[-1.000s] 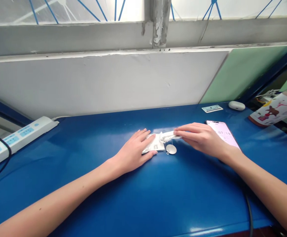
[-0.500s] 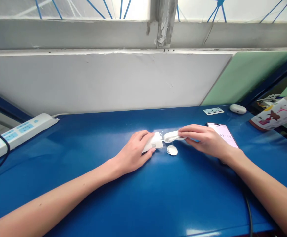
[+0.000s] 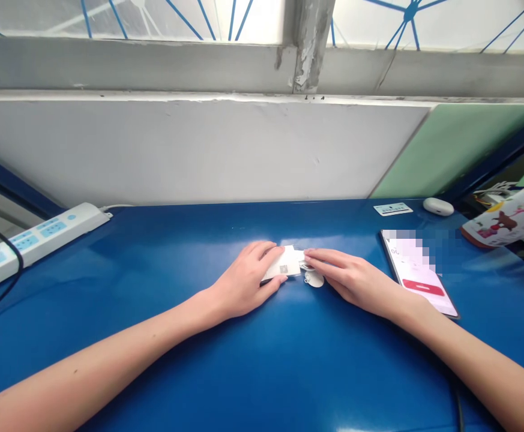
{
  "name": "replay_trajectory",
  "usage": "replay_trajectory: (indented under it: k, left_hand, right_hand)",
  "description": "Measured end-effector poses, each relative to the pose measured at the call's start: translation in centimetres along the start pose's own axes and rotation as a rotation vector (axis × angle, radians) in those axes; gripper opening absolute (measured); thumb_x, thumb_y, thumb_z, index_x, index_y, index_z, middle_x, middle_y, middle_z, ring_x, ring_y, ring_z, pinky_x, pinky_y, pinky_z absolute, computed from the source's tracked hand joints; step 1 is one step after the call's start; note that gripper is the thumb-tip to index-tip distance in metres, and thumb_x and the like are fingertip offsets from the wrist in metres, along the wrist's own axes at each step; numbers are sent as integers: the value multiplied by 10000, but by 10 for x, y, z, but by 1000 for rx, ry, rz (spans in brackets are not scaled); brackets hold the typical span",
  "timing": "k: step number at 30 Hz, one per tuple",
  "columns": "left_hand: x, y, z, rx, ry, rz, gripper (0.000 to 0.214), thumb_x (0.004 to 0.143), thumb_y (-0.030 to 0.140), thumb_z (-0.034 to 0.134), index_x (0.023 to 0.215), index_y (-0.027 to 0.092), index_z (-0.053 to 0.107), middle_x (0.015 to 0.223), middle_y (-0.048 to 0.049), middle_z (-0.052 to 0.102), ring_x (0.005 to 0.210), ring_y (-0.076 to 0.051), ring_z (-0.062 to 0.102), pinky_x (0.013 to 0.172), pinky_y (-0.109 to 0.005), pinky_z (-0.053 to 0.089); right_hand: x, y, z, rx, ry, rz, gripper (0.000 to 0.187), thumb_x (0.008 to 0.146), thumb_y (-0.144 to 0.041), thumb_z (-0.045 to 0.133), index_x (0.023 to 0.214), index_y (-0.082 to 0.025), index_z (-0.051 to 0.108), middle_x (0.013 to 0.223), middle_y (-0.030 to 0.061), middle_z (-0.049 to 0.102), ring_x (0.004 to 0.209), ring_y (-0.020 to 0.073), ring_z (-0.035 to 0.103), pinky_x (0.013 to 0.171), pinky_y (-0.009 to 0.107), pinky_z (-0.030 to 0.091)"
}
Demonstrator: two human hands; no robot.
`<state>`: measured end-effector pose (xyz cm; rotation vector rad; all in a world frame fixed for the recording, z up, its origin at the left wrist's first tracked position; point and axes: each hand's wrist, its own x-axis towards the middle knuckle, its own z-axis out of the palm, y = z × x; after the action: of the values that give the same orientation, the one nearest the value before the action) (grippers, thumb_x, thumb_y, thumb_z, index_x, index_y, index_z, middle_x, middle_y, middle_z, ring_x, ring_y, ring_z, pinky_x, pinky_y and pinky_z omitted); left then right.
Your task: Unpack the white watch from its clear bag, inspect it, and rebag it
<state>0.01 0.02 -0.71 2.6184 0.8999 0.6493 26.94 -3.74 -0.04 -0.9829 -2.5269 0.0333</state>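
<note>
My left hand (image 3: 248, 279) is wrapped round a small white box (image 3: 289, 264) on the blue table, thumb along its near side. A printed square code shows on the box's top face. At its right end, my right hand (image 3: 356, 281) pinches a bundled white cable (image 3: 304, 257). The cable is against the box's open end; how much of it lies inside I cannot tell. Just below the cable rests a round white disc (image 3: 316, 280), partly beside my right fingers.
A lit phone (image 3: 417, 273) lies beyond my right forearm. Further back are a printed card (image 3: 393, 209) and a white earbud case (image 3: 438, 207). On the right edge stands a tilted printed container (image 3: 509, 217). A white power strip (image 3: 59, 231) with a black cord lies at left.
My right hand has moved left with the cable, up to the box's end. More of the phone shows now. My left hand still holds the box, and the view has shifted slightly.
</note>
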Motion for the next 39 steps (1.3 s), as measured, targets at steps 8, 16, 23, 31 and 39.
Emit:
replay_trajectory:
  k: [8,16,23,31,39]
  left_hand:
    - [-1,-2,2,68,-44,-5,489,998,396,483,1420,150,485,1445,-197,508,1374,-340,435,1109,-541,384]
    - [-2,-4,4,145,-81,16,518,1029,431,406,1449,132,447,1480,-191,477,1394,-325,420,1124,-525,379]
    - [-2,-4,4,132,-67,26,508,1023,414,428,1438,122,460,1458,-199,495,1367,-344,441,1103,-538,399]
    - [-2,-4,4,147,-57,35,504,1022,403,433,1432,112,464,1445,-204,501,1360,-347,443,1098,-535,403]
    - [-3,-5,5,132,-63,31,505,1023,398,430,1433,105,459,1448,-210,494,1360,-350,437,1098,-537,401]
  right_hand:
    - [0,-2,-8,-25,-91,90,481,987,-213,468,1459,-121,442,1504,186,465,1426,309,382,1101,508,450]
    - [-1,0,-9,-32,-100,177,404,999,-336,474,1322,-120,587,1447,160,541,1421,322,390,1108,524,444]
    - [-1,-5,0,46,-158,192,520,999,-399,470,1448,-137,465,1531,140,442,1464,320,307,1128,526,416]
    - [1,-16,-10,-139,-166,164,537,1000,-471,434,1333,-73,574,1553,165,397,1488,348,225,1132,538,404]
    - [-1,-17,-9,-120,-222,126,534,1004,-462,430,1346,-76,567,1551,150,408,1496,321,215,1149,499,394]
